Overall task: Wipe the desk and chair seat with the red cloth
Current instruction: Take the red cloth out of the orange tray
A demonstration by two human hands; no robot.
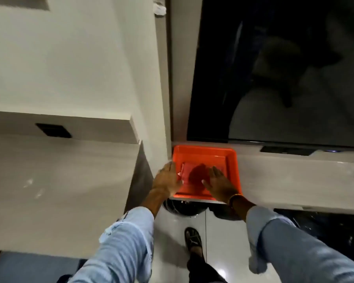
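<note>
Red crumpled cloth [199, 174] lay between our hands, in shallow orange plastic tray [232, 160] | left hand [168, 178] flat-open, empty, at tray's edge | right hand [220, 183] open, empty, just beside cloth | likely reaching to gather it.

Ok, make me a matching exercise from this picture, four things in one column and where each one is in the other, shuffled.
Things:
1. dark red cloth
2. orange plastic tray
3. left hand
4. black sandal

Places:
A. on the grey desk, below the black screen
B. on the glossy floor
C. inside the tray
D. at the tray's left rim

Pairs: 1-C, 2-A, 3-D, 4-B
</note>
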